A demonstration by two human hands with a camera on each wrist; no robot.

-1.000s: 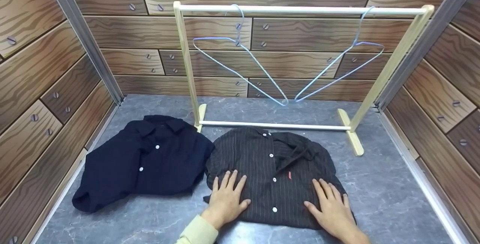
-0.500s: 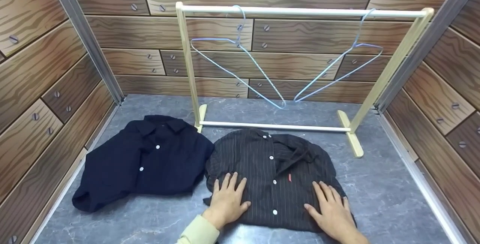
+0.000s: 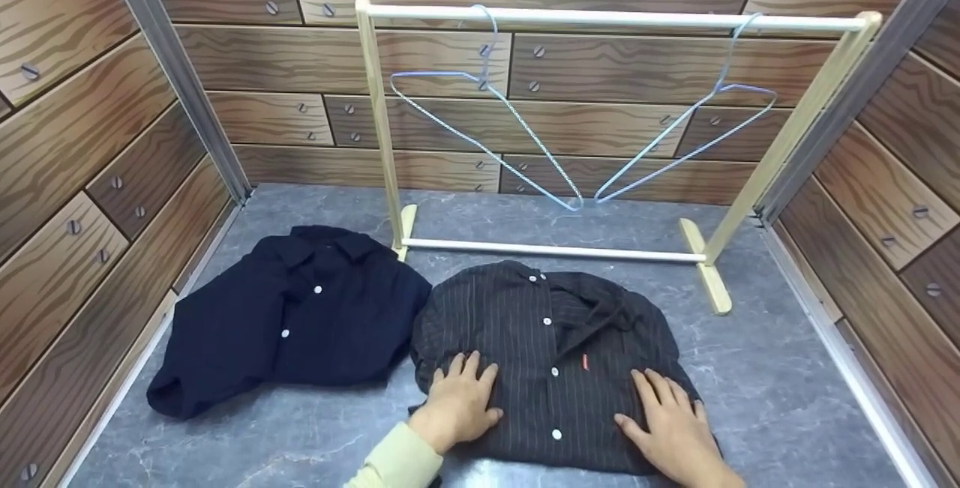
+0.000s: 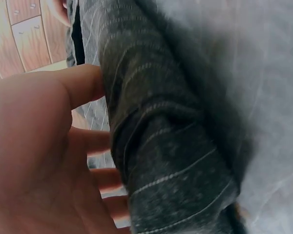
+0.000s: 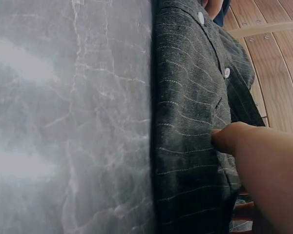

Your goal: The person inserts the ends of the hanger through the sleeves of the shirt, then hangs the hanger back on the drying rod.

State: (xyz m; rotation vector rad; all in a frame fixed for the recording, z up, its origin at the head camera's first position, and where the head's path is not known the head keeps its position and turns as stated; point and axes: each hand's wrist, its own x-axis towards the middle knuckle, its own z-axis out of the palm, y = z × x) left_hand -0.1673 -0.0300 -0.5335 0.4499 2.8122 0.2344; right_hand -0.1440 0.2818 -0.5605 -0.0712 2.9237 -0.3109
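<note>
a person's left hand [image 3: 459, 404] and right hand [image 3: 671, 424], fingers loosely spread, rest on opposite sides of a black pinstriped cloth shirt [image 3: 514, 338] on a grey marbled tabletop [image 3: 780, 398], its row of round white buttons [image 3: 555, 372] running away between the 2, neither hand clearly nearer that line

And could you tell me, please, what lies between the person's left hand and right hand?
In the head view, the front of the dark striped shirt lies between the left hand and the right hand, with a white button showing.
</note>
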